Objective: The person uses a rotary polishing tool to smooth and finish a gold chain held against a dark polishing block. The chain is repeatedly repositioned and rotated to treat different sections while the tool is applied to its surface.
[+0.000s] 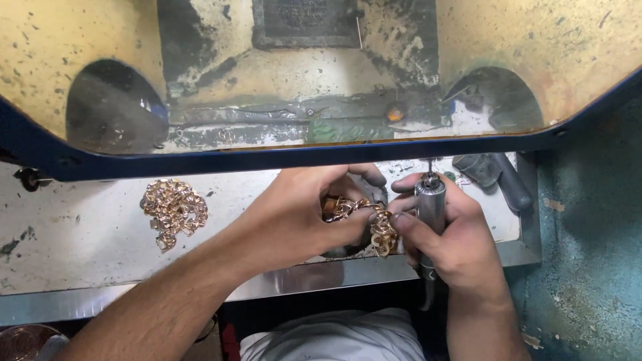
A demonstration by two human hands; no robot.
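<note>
I see left hand grip closed around a gold-coloured linked metal chain, loops dangling below the fingers | right hand wrapped shut on a slim silver rotary handpiece, tip up, just right of the chain | chain looks limp, dense, slippery; I'd pinch links nearest the grip | second chain heap on the desk well left

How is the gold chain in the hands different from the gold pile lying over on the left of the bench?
The held chain is gripped in the left hand and drapes from its fingers beside the rotary tool in the right hand; the loose pile lies untouched on the bench. The held chain is partly hidden by fingers; the pile shows whole, in a heap. Both are gold-coloured linked pieces.
</note>
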